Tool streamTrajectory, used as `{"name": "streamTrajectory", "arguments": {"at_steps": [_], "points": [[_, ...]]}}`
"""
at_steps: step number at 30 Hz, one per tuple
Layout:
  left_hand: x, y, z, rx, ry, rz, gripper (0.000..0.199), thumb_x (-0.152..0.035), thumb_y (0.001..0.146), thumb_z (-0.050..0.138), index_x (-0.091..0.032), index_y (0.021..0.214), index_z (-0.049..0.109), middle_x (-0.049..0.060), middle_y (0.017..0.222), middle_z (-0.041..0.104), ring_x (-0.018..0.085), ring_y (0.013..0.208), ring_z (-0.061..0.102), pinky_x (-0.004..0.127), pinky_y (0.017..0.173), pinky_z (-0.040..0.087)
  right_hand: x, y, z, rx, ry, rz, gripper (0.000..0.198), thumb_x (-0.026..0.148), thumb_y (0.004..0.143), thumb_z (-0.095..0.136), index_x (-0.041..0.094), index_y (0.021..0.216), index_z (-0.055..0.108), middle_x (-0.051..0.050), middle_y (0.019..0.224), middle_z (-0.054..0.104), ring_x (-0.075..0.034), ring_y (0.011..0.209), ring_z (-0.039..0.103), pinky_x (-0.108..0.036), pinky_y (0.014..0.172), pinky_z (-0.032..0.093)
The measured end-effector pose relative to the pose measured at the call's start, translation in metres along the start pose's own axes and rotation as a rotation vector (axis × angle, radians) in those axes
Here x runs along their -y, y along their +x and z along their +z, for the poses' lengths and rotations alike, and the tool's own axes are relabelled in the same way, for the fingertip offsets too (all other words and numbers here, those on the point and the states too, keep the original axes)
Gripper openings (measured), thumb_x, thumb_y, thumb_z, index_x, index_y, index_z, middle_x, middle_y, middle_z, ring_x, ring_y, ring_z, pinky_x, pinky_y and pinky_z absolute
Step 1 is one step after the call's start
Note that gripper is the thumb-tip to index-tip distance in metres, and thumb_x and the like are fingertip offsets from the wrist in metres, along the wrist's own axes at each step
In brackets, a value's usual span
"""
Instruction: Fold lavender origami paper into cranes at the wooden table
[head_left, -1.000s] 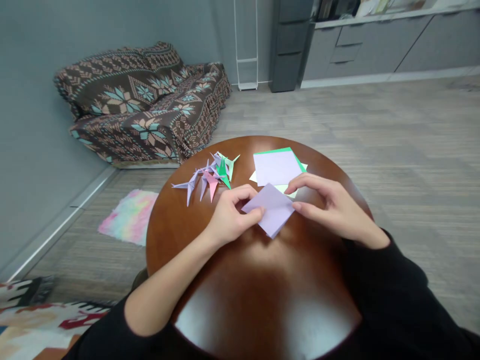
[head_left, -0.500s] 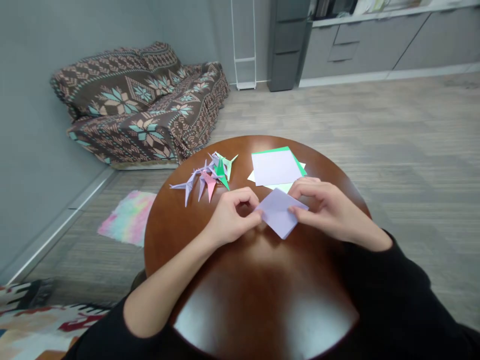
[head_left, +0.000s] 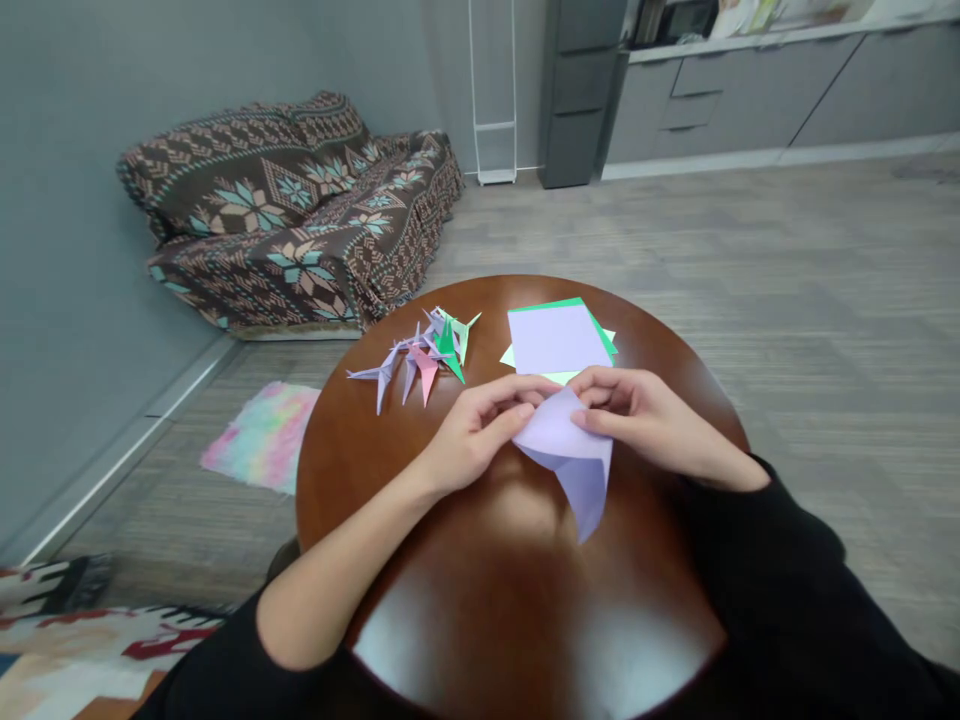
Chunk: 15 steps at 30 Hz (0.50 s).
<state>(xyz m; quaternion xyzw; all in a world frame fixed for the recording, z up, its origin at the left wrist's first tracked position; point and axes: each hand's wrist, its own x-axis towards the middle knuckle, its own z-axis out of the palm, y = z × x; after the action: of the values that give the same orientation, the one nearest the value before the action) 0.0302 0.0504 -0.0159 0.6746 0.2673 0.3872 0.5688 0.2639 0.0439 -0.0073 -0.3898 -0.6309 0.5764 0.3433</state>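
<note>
A lavender sheet of origami paper, partly folded, is held between both hands above the table. One flap hangs down toward me with its tip lowest. My left hand pinches the paper's left side, thumb on top and fingers behind. On the right side, my right hand grips it with thumb in front and curled fingers behind. Just beyond the hands lies a stack of square paper, lavender on top with green and pale green sheets under it. Folded paper cranes in lavender, pink and green sit together at the left.
A round brown wooden table carries everything. Behind it on the left stands a sofa under a patterned cover. A pastel fluffy rug lies on the floor at left. Grey cabinets line the far wall.
The paper was a flat closed diamond; now it is opened out, with a flap drooping toward me. Both hands have come closer together at its upper edge.
</note>
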Motion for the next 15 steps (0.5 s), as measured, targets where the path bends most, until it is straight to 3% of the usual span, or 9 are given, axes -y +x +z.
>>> {"name": "streamTrajectory", "arguments": {"at_steps": [4, 8, 11, 15], "points": [[-0.0030, -0.0002, -0.0030, 0.015, 0.008, -0.047, 0.044, -0.041, 0.095, 0.063, -0.025, 0.136, 0.063, 0.006, 0.102, 0.074, 0.018, 0.083, 0.063, 0.028, 0.074, 0.046, 0.0006, 0.0006, 0.0040, -0.013, 0.091, 0.032, 0.032, 0.035, 0.084, 0.077, 0.023, 0.103, 0.055, 0.006, 0.065, 0.061, -0.011, 0.055, 0.049, -0.023, 0.053, 0.034], [-0.0008, -0.0007, -0.0048, 0.098, -0.064, -0.138, 0.040, -0.048, 0.093, 0.061, -0.018, 0.110, 0.080, 0.011, 0.110, 0.076, 0.028, 0.100, 0.068, 0.036, 0.090, 0.049, -0.0004, 0.0031, 0.0048, -0.089, 0.081, 0.031, 0.030, 0.044, 0.087, 0.074, 0.023, 0.098, 0.055, 0.007, 0.063, 0.057, -0.011, 0.053, 0.048, -0.023, 0.051, 0.032], [0.0019, 0.0001, -0.0040, -0.026, -0.310, -0.186, 0.036, -0.042, 0.087, 0.066, -0.018, 0.108, 0.081, 0.012, 0.114, 0.077, 0.030, 0.105, 0.070, 0.040, 0.094, 0.053, -0.0035, 0.0055, 0.0055, -0.143, 0.147, -0.011, 0.037, 0.056, 0.093, 0.064, 0.020, 0.087, 0.063, 0.000, 0.075, 0.064, -0.015, 0.067, 0.060, -0.027, 0.063, 0.047], [0.0035, 0.0015, -0.0044, -0.159, -0.499, -0.222, 0.031, -0.031, 0.085, 0.063, -0.016, 0.105, 0.081, 0.013, 0.115, 0.076, 0.029, 0.105, 0.070, 0.043, 0.092, 0.057, -0.0076, 0.0061, 0.0055, -0.103, 0.279, -0.067, 0.040, 0.060, 0.091, 0.066, 0.020, 0.097, 0.069, -0.005, 0.092, 0.072, -0.021, 0.086, 0.068, -0.035, 0.084, 0.054]]}}
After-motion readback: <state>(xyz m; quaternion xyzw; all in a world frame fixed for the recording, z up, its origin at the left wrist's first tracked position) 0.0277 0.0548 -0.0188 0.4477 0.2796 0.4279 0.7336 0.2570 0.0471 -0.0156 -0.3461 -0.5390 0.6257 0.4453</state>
